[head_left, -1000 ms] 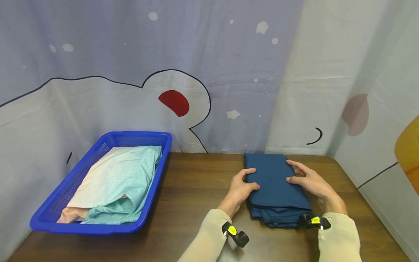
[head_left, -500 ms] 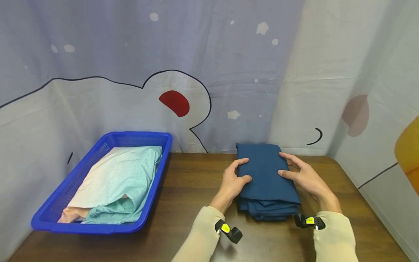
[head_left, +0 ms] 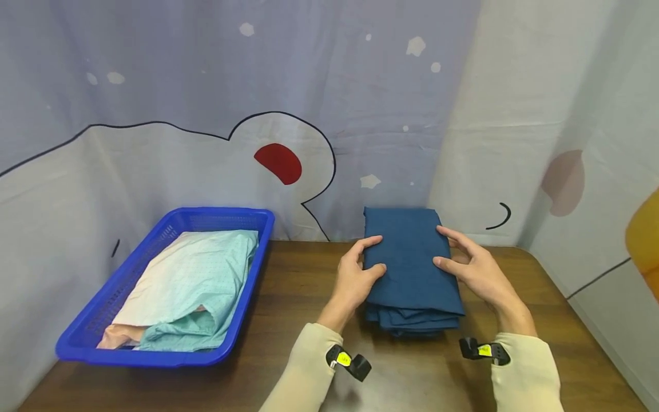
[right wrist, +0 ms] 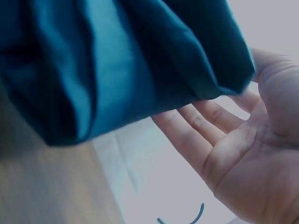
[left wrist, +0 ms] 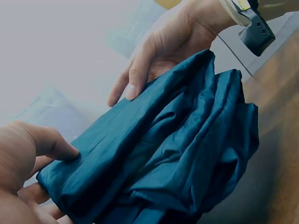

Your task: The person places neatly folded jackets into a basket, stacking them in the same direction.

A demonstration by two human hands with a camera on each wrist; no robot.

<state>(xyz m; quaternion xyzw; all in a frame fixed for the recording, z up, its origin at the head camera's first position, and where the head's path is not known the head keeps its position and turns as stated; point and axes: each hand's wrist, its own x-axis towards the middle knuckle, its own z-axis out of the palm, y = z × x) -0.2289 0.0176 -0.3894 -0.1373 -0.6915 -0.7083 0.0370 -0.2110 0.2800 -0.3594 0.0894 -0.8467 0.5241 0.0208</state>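
Observation:
A thick folded bundle of dark blue cloth (head_left: pixel 407 257) is between my two hands, its smooth face up and its loose layered folds toward me. My left hand (head_left: pixel 354 277) grips its left edge, thumb on the upper face and fingers along and under the side. On the opposite edge, my right hand (head_left: pixel 479 274) holds it with the thumb on top. The right wrist view shows the right fingers (right wrist: pixel 191 126) running beneath the cloth's underside. The bundle appears raised off the wooden table (head_left: pixel 304 286). Which garment or linen it is, I cannot tell.
On the left of the table stands a blue plastic basket (head_left: pixel 244 303) holding a crumpled teal, cream and peach cloth (head_left: pixel 190 286). Printed curtains (head_left: pixel 391 143) hang behind the table's back edge and along both sides.
Both hands have carried the blue cloth bundle up and to the left, away from the near edge. Its far end now overlaps the curtain in view. The basket stays put.

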